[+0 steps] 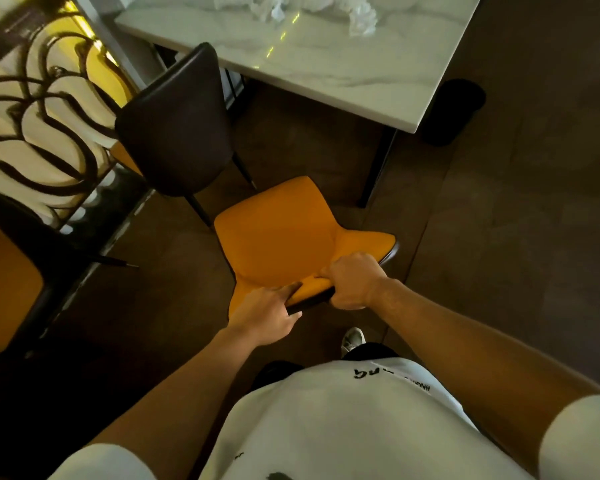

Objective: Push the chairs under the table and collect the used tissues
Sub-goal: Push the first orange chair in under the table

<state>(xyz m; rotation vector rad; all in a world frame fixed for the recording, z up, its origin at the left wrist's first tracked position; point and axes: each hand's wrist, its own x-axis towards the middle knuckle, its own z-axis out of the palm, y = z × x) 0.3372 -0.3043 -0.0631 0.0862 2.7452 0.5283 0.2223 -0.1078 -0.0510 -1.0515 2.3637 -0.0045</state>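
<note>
Two hands gripped the top edge of the orange chair's [281, 230] backrest in the head view; the left hand [269, 315] wrapped the near left part of that edge, fingers curled over onto the orange front and thumb along the dark rear; the right hand [355, 282] was clenched in a fist on the same edge just beside it, to the right; the two hands sat close together but not touching, both arms bare and stretched forward from white short sleeves. That chair stood on the dark floor, out from the marble table [326, 60], its seat pointing toward the table's near edge and not under it; a black table leg [378, 168] stood just beyond the seat to the right. One dark chair [177, 123] stood to the left, its dark back toward the camera, close to the table's near left corner. Crumpled white tissues [362, 15] lay on the tabletop at the far edge of the frame, well apart from the hands, with another crumpled bunch [264, 5] to their left. A dark round bin [454, 109] stood on the floor beside the table's right corner; a scrolled metal railing [39, 109] ran along the left; one pale shoe [352, 341] showed below the chair back, above the white shirt [343, 427].
</note>
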